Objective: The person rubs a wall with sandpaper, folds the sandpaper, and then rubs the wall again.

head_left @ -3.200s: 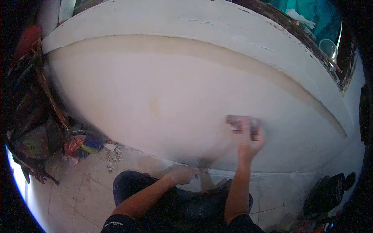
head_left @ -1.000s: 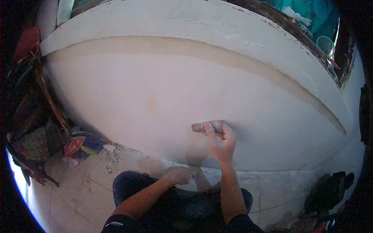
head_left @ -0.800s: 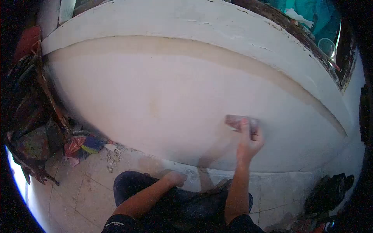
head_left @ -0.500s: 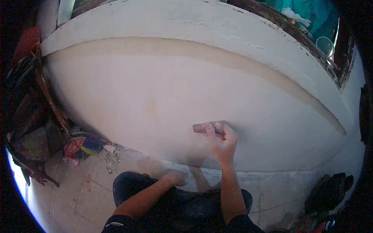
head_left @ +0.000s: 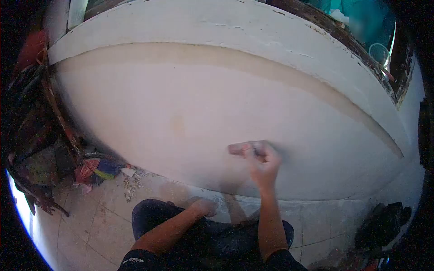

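Observation:
My right hand [head_left: 266,165] is closed round a reddish-brown sanding block [head_left: 238,149], thumb across its near face. Both the hand and the block are slightly blurred. The block lies against the lower part of a pale, dusty wall [head_left: 149,104], right of its middle. My left hand [head_left: 206,207] rests low by my knees, apart from the wall. Its fingers are curled in, and I see nothing in them.
A white ledge [head_left: 190,25] juts out above the wall. A clear cup [head_left: 379,53] stands in the window opening at upper right. Rags and clutter [head_left: 36,167] lie at left, with debris [head_left: 131,187] on the tiled floor [head_left: 95,221]. A dark object [head_left: 382,223] is at lower right.
My right hand and the sanding block have shifted slightly to the right along the wall. My left hand stays where it was.

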A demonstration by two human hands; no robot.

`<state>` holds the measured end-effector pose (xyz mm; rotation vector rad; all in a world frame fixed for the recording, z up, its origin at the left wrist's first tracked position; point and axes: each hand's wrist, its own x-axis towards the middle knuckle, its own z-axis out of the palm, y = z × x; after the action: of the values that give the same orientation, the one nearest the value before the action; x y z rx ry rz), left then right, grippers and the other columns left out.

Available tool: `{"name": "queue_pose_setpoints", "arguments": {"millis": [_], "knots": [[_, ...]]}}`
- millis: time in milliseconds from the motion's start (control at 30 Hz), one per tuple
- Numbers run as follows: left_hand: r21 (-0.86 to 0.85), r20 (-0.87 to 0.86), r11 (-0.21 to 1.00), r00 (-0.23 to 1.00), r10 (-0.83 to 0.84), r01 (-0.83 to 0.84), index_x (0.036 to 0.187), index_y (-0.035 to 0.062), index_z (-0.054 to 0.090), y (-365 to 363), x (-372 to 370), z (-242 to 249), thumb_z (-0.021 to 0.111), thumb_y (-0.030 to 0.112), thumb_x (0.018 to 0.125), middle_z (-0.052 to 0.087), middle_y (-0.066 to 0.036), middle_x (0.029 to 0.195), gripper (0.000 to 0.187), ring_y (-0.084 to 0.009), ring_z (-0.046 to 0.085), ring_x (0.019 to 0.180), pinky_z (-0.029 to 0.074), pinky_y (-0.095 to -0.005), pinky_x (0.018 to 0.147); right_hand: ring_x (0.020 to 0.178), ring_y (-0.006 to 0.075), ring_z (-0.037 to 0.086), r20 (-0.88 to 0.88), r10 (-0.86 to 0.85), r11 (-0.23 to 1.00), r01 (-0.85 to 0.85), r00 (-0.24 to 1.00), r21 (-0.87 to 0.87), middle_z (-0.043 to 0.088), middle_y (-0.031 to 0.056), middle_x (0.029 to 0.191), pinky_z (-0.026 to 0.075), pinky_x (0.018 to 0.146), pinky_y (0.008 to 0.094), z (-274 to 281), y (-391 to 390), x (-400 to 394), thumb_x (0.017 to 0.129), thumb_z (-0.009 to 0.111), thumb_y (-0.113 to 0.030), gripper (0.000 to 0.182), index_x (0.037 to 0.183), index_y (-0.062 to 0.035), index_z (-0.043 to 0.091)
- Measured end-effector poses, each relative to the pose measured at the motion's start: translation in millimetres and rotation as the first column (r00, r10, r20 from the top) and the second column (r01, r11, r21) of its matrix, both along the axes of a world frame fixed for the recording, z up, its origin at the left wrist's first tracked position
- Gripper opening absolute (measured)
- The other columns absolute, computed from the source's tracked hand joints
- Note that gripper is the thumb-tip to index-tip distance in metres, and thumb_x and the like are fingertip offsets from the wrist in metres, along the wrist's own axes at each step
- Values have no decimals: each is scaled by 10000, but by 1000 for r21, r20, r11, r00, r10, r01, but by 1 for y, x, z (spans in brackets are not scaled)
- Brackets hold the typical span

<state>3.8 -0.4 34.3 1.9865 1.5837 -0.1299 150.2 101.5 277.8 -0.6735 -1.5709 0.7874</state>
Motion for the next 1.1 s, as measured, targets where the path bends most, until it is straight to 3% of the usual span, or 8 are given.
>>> {"name": "queue_pose_setpoints", "arguments": {"millis": [67,167,367,500,700,833,933,1100], "knots": [[-30,-38,999,999,-19,18,1192,37,664,11,0,-50,632,358,920,697,-195,1188,422,-369,670,1100,539,-508,934,705,75,620,101,57,998,-59,993,18,679,11,782,503,636,223,-1,-2,-1,924,748,-172,148,910,-29,716],[17,17,1000,1000,23,-23,1193,45,666,-4,-2,8,634,369,925,696,-185,1199,421,-362,671,1100,543,-500,931,706,69,615,94,18,998,-24,995,58,684,6,791,499,651,222,6,4,13,920,748,-156,136,911,-23,723],[4,-58,1000,998,-16,16,1215,55,658,2,6,11,619,365,942,695,-177,1206,415,-353,667,1114,543,-495,937,690,72,615,-314,-211,977,210,926,-39,683,1,778,491,625,229,31,14,41,899,776,-188,164,899,-33,720],[-5,-90,999,995,-49,49,1219,56,658,6,10,-3,608,371,941,695,-174,1207,423,-355,667,1115,542,-498,942,640,67,604,112,-202,974,187,973,130,681,6,759,483,572,237,-5,16,18,900,772,-194,178,851,-30,723],[-12,-48,999,998,-38,37,1230,50,652,16,10,-36,575,390,951,674,-179,1252,447,-356,654,1143,535,-496,956,773,139,705,170,145,989,-145,975,-12,756,79,874,559,713,290,-3,5,4,926,728,-150,130,949,-23,726],[-83,-77,996,996,-47,40,1253,49,633,10,13,14,588,378,948,648,-173,1306,451,-350,634,1177,520,-481,981,697,90,653,-358,-76,995,95,931,36,692,22,816,536,613,239,22,17,31,927,747,-151,139,926,-21,699],[-99,-58,995,998,-27,21,1266,52,624,13,13,14,594,374,948,644,-174,1312,453,-351,629,1182,513,-479,991,695,99,656,-376,-181,983,174,909,-54,692,38,819,553,613,252,24,26,43,932,747,-168,166,931,-15,682],[-113,-106,991,991,-86,73,1291,61,614,23,18,-31,590,375,952,645,-176,1307,462,-356,627,1185,508,-482,1002,678,110,661,-2,68,997,-68,998,39,689,46,794,577,602,280,-3,10,7,942,736,-173,187,894,4,701]]}}
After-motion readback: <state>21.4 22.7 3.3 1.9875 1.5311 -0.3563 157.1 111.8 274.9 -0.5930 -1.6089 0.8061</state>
